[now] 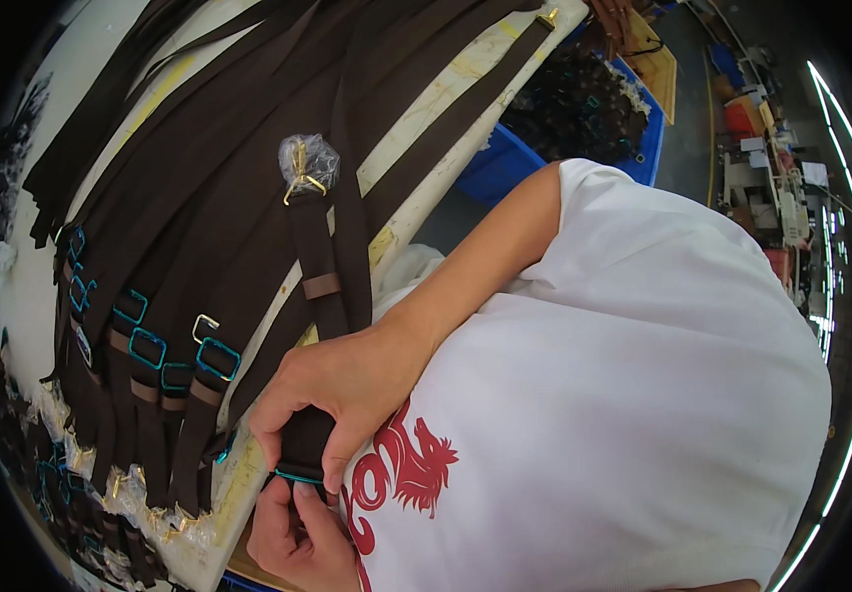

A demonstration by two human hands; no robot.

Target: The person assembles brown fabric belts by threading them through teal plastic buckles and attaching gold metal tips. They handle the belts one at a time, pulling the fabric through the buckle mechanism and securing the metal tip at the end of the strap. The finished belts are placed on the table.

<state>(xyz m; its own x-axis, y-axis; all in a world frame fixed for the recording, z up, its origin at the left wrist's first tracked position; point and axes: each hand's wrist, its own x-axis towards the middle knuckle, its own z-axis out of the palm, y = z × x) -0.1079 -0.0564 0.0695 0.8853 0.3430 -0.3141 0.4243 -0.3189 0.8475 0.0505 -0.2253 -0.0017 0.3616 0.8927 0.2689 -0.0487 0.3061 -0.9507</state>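
Head view: red curled characters printed on the front of the wearer's white shirt, beside a red horse-like figure; sleeve end and folds unmarked where they face up. White papers in the background at far right, any writing on them too small to read. Right arm comes down from the upper right, elbow bent, forearm slanting across the shirt; right hand back uppermost, wrist flexed, fingers pointing toward the lower edge. Its thumb and forefinger arch apart, tips clamped at the two ends of a teal slider buckle. Left hand below, fingers curled, thumb pointing up to the buckle's lower side; cannot tell what is pinched there, if anything. Buckle sits between the hands, close to the shirt, just beside the edge of the pale worktable; dark brown webbing strap shows within the right hand's arch. More teal buckles and straps lie on the table, plus a plastic-wrapped gold clasp.
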